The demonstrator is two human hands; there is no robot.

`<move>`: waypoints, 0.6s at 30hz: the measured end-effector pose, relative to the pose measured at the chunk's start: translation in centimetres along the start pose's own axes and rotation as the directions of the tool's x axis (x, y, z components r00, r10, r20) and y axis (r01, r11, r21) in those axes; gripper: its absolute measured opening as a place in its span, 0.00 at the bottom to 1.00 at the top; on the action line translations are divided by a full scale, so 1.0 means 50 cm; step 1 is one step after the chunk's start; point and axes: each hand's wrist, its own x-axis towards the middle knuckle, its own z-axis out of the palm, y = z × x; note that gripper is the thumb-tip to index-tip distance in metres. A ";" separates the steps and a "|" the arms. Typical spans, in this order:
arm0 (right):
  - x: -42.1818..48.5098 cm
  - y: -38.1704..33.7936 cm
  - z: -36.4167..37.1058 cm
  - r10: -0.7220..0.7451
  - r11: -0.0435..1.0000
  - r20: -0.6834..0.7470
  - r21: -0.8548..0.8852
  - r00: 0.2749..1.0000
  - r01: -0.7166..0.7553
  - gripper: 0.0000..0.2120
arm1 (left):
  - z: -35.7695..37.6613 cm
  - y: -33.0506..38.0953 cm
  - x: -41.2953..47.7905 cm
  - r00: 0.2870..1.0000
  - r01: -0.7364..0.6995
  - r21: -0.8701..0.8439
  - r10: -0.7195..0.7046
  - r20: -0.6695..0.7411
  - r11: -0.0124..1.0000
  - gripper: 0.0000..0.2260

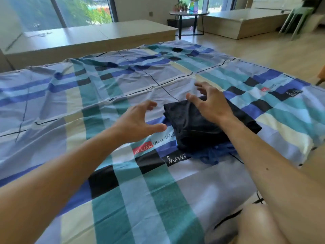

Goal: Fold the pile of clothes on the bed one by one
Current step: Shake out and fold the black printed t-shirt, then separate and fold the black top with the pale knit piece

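Bed (123, 191) bears black garment (193, 127); left hand (135, 120), right hand (211, 101) hover empty.

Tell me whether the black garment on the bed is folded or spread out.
Folded: the black garment lies as a compact, layered bundle atop a crumpled blue garment, not spread flat.

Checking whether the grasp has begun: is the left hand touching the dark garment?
Apart. In the head view the left hand hovers open beside the dark garment, with a strip of bedsheet visible between thumb and cloth.
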 end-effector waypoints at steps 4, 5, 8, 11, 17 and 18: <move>-0.010 -0.102 0.053 -0.147 0.983 0.077 0.123 0.986 0.137 0.28 | -0.101 -0.063 -0.096 0.987 0.114 -0.041 -0.117 -0.106 0.993 0.28; -0.014 -0.127 0.069 -0.182 0.976 0.098 0.142 0.978 0.167 0.27 | -0.121 -0.080 -0.125 0.983 0.135 -0.022 -0.136 -0.126 0.991 0.26; -0.036 -0.205 0.120 -0.279 0.952 0.154 0.177 0.948 0.251 0.26 | -0.174 -0.132 -0.214 0.968 0.205 0.034 -0.197 -0.156 0.978 0.21; -0.067 -0.275 0.175 -0.361 0.929 0.216 0.172 0.907 0.329 0.26 | -0.214 -0.181 -0.305 0.950 0.267 0.035 -0.256 -0.181 0.963 0.16; -0.140 -0.376 0.297 -0.499 0.865 0.374 0.164 0.782 0.474 0.27 | -0.263 -0.268 -0.483 0.881 0.396 -0.044 -0.392 -0.265 0.917 0.14; -0.150 -0.390 0.315 -0.519 0.852 0.393 0.164 0.759 0.497 0.28 | -0.266 -0.280 -0.507 0.863 0.416 -0.065 -0.416 -0.286 0.907 0.14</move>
